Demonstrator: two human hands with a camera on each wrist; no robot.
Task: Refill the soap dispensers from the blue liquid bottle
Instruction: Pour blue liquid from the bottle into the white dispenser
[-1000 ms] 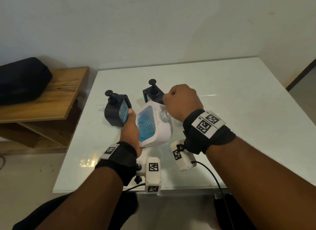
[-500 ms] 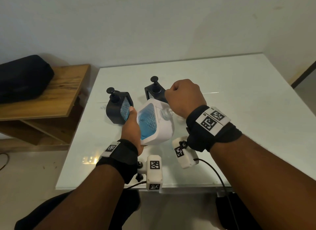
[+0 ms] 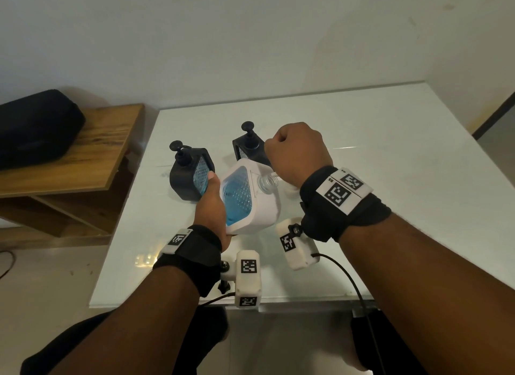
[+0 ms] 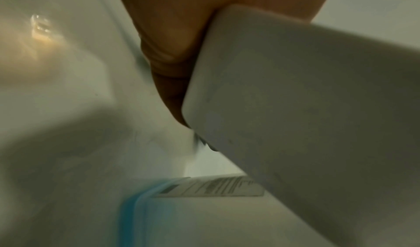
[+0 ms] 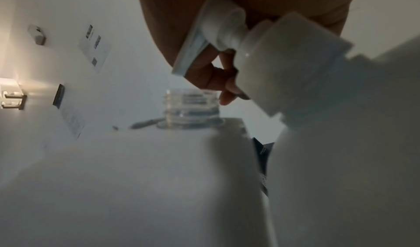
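White plastic fills the near view: the left hand grips the tilted bottle of blue liquid over the glass bench. Above its open neck, the right hand's fingers curl round the white pump. Beyond stand two black dispensers.

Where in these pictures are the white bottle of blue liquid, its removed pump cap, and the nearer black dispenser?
white bottle [image 3: 259, 204], head view, its white side wall.
pump cap [image 5: 227, 35], right wrist view, the collar.
black dispenser [image 3: 182, 179], head view, its black body.
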